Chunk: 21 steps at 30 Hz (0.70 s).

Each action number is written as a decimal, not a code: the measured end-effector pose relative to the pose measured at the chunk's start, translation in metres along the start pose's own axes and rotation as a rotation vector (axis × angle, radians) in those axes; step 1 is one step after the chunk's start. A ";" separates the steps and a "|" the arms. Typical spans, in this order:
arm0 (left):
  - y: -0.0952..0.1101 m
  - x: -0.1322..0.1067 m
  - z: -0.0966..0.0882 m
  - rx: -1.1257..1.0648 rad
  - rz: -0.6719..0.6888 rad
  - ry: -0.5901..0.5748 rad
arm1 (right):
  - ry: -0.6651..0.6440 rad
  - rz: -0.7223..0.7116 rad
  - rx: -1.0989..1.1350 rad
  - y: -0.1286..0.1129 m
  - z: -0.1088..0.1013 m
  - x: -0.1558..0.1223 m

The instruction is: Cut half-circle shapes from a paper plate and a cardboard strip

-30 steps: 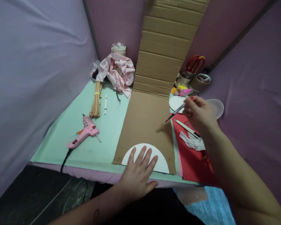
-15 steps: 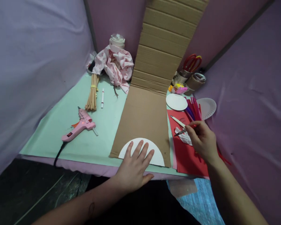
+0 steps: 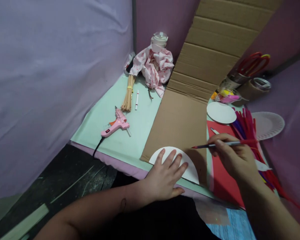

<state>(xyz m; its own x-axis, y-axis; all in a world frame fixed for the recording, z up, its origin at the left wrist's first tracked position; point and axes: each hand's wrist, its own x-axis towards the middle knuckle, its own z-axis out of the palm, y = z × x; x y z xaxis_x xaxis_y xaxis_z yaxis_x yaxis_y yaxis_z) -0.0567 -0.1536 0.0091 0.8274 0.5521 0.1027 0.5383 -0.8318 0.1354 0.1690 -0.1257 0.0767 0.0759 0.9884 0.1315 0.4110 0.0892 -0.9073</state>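
My left hand (image 3: 165, 176) lies flat with fingers spread on a white half-round paper piece (image 3: 190, 168) at the near edge of a long brown cardboard sheet (image 3: 182, 123). My right hand (image 3: 233, 156) is closed on a red-tipped pen (image 3: 215, 145), held level with its tip pointing left over the cardboard, just right of the paper piece. Under that hand lies a red paper sheet (image 3: 223, 181).
A pink glue gun (image 3: 116, 124) with a black cord, a bundle of wooden sticks (image 3: 128, 95), a white marker (image 3: 137, 99) and a pink cloth (image 3: 155, 66) lie on the mint-green table. Right side: round white paper (image 3: 221, 112), paper plate (image 3: 268, 125), red pipe cleaners (image 3: 247, 125), scissors (image 3: 252, 63), tape roll (image 3: 261, 84).
My right hand has swung the pen from over the red sheet to the left, tip now over the cardboard beside the half-round paper. The view has shifted. My left hand stays on the paper.
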 end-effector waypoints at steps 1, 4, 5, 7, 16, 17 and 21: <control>0.001 0.000 0.000 0.000 0.000 0.000 | -0.139 -0.031 0.025 -0.007 0.011 0.007; 0.003 0.001 0.002 -0.010 -0.014 0.005 | -0.468 -0.073 0.063 -0.023 0.049 0.025; 0.003 0.001 0.003 -0.016 -0.025 0.008 | -0.559 -0.063 0.081 -0.025 0.062 0.030; 0.004 0.000 0.003 -0.030 -0.050 0.014 | -0.717 -0.043 0.117 -0.027 0.084 0.038; 0.004 -0.003 0.002 -0.057 -0.046 0.015 | -0.884 -0.077 0.101 -0.025 0.119 0.050; 0.004 -0.003 0.002 -0.055 -0.048 0.016 | -0.893 -0.076 0.109 -0.025 0.119 0.049; 0.004 -0.003 0.003 -0.035 -0.045 0.022 | -0.859 -0.010 0.201 -0.020 0.116 0.050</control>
<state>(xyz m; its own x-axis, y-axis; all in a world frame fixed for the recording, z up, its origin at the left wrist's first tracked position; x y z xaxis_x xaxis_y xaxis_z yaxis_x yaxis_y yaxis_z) -0.0569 -0.1590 0.0064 0.7988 0.5900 0.1175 0.5683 -0.8041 0.1744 0.0593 -0.0637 0.0550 -0.6695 0.7309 -0.1326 0.2346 0.0387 -0.9713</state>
